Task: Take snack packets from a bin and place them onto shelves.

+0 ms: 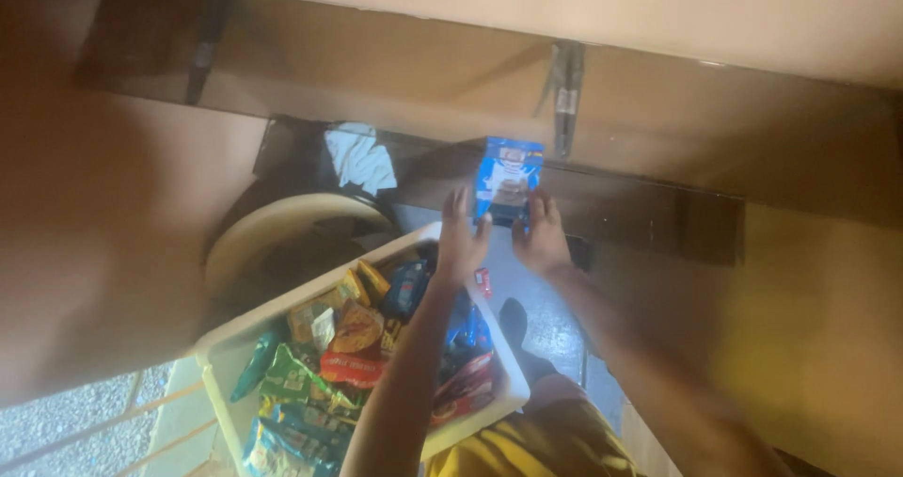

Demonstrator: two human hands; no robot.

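Both hands reach away from the person toward a dark wooden shelf [649, 215] on the far wall. The left hand [461, 242] has its fingers stretched out and close together, the fingertips touching the lower left edge of a small blue snack packet [508, 181]. The right hand [543, 237] comes up from the other side, fingers extended, its tips at the packet's lower right corner. Between them the two hands pinch the packet by its bottom edge; motion blur makes it hard to say which fingers bear on it.

The packet stands upright, its long axis running away from the person, up the picture. It lies just beyond the fingertips, its top overlapping the shelf's far edge, beside a metal bracket [566, 96]. The two hands are about equally near it, one at each lower corner.

The packet is blue with a pale panel in the middle and a brownish picture below it; it looks flat, glossy and light, though the details are blurred.

Nearer, under the left forearm, a white plastic basket [235, 341] holds many mixed snack packets in green, orange, yellow, red and blue. To its left stands a round, cream-coloured thing, partly in shadow.
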